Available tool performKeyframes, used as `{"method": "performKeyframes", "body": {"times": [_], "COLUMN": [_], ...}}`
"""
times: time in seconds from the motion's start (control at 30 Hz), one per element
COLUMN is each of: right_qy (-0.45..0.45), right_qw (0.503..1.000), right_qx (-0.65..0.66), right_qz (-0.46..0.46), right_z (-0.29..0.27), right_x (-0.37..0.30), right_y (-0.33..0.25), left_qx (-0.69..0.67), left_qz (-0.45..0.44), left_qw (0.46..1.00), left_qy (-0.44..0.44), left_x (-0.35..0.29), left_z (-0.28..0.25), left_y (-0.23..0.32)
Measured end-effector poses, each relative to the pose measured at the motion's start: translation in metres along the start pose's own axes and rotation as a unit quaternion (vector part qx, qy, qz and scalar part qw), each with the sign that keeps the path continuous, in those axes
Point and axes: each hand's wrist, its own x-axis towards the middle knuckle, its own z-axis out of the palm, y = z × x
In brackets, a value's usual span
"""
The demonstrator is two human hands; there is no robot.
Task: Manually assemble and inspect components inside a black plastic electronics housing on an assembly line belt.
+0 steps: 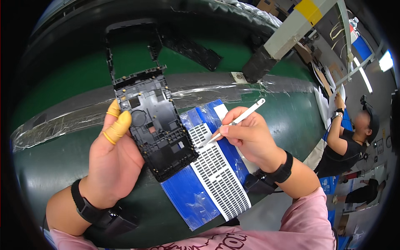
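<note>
While your left hand (114,166) is gripping the black plastic housing (160,114) at its left edge, thumb and finger parted only by the part, your right hand (254,135) is pinching a white pen-like tool (248,111) firmly around its shaft. The housing is hanging tilted over the green bench (50,166), its lower right edge overlapping the white sheet (221,175) of dark pieces in view. Because the visible support is coming from one side, the housing could be pivoting loose if your yellow finger cots (118,125) are slipping. If that edge is brushing the sheet, it could be disturbing the pieces; if you are pressing too hard, the tool could be creasing it. The blue block (187,200) underneath could be sliding too.

Your fingers beneath the housing are hiding from view, and its underside is facing away. Whether the tool's tip is touching the sheet, I am not managing to tell. Another black part (193,52) is blurring into shadow.
</note>
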Motion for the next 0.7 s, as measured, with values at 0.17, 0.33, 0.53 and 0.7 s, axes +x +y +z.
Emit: {"method": "performKeyframes", "body": {"times": [0.17,0.33,0.53,0.7], "right_qy": [-0.046,-0.11,-0.098,-0.086], "right_qw": [0.997,0.978,0.985,0.986], "right_qx": [0.05,0.077,0.097,0.087], "right_qz": [-0.029,-0.157,-0.108,-0.111], "right_z": [0.029,0.06,0.061,0.059], "right_x": [-0.008,-0.007,-0.005,-0.005], "right_y": [-0.031,-0.024,-0.011,-0.006], "left_qx": [-0.005,-0.076,-0.065,-0.047], "left_qz": [-0.027,-0.07,-0.073,-0.073], "left_qw": [1.0,0.994,0.994,0.995], "left_qy": [-0.004,-0.022,-0.044,-0.041], "left_x": [-0.007,-0.014,-0.02,-0.02], "left_z": [-0.001,0.005,0.01,0.011], "left_y": [0.002,0.002,-0.001,-0.005]}}
